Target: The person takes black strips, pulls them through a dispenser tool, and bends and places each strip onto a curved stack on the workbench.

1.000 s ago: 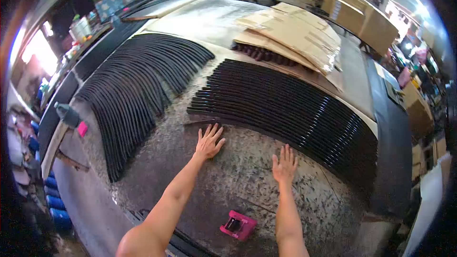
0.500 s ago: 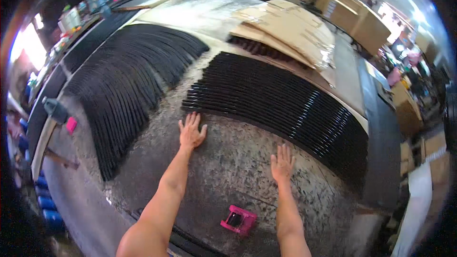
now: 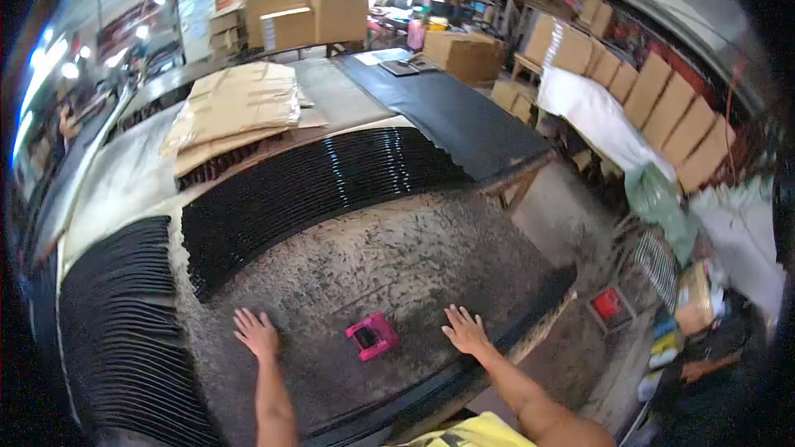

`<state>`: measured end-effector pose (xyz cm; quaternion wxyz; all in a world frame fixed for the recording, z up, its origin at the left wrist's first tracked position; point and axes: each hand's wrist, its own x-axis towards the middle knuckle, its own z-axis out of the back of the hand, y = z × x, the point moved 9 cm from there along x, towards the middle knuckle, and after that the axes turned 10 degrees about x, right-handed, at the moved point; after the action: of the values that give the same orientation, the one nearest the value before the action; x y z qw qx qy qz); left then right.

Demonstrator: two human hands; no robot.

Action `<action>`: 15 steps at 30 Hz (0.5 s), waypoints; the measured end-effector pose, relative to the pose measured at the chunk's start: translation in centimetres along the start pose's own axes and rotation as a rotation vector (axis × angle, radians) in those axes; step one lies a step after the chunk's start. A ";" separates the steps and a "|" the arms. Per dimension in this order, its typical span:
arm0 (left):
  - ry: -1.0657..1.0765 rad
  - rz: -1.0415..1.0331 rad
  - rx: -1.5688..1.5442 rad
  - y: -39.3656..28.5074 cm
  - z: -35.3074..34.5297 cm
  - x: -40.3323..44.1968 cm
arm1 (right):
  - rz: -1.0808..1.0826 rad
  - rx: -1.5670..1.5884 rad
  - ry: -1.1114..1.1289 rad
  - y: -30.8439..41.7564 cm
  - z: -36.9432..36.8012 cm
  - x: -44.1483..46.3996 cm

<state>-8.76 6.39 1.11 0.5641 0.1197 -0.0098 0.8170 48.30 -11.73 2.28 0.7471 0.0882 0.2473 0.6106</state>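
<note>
My left hand (image 3: 257,334) is open over the worn table top (image 3: 331,281), fingers spread, holding nothing. To the right, my right hand (image 3: 466,331) is open too, with its fingers apart and nothing in it. Between the hands lies a pink tool (image 3: 372,337) with a dark centre. A row of glossy black strips (image 3: 306,190) curves across the table beyond the hands. Another group of black strips (image 3: 124,323) is fanned out left of my left hand.
Flattened cardboard (image 3: 240,103) lies on the far part of the table. A dark sheet (image 3: 447,112) covers the right back. Cardboard boxes (image 3: 310,16) stand behind. A stool with a red top (image 3: 607,304) is on the floor at right. A person's arm (image 3: 712,366) shows at lower right.
The view has swung to the right. My left hand has come away from the near edge of the glossy strips, and my right hand now rests nearer the table's front edge.
</note>
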 end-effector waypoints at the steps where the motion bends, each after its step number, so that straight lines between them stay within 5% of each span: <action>1: -0.010 -0.064 -0.014 -0.8 0.4 -2.4 | 0.001 -0.020 0.014 0.0 -1.0 -1.8; 3: -0.074 -0.214 -0.065 -1.9 0.8 -7.9 | 0.009 -0.066 0.040 1.1 -1.9 -4.6; 11: 0.262 -0.585 -0.543 -3.7 8.1 -25.5 | 0.107 -0.048 0.415 4.6 -3.9 -10.3; 15: 0.243 -0.856 -0.605 -6.3 13.1 -33.5 | 0.170 -0.048 0.340 4.2 -4.7 -10.1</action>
<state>10.73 -24.06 6.16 0.8530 -0.1503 -0.1299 0.4826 41.06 -21.21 2.68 0.6420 -0.0134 0.3472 0.6835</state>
